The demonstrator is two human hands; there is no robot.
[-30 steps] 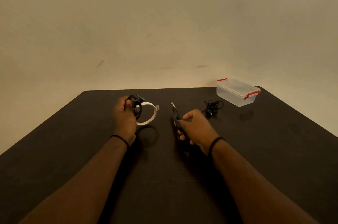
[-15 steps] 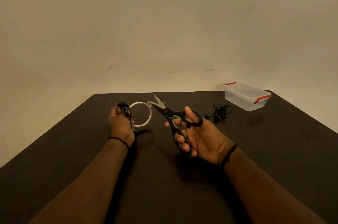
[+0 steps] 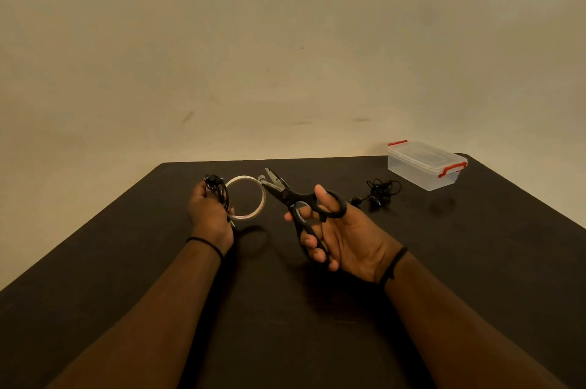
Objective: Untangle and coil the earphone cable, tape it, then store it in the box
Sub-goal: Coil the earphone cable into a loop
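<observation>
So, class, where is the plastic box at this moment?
In the head view the plastic box sits with its lid on at the table's far right corner, just beyond the tangled earphones.

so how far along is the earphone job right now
Done: one coiled cable sits in the left hand with the tape roll. In hand: right hand brings open scissors to the tape. Left: wrapping, the closed box; another tangled cable waits.
</observation>
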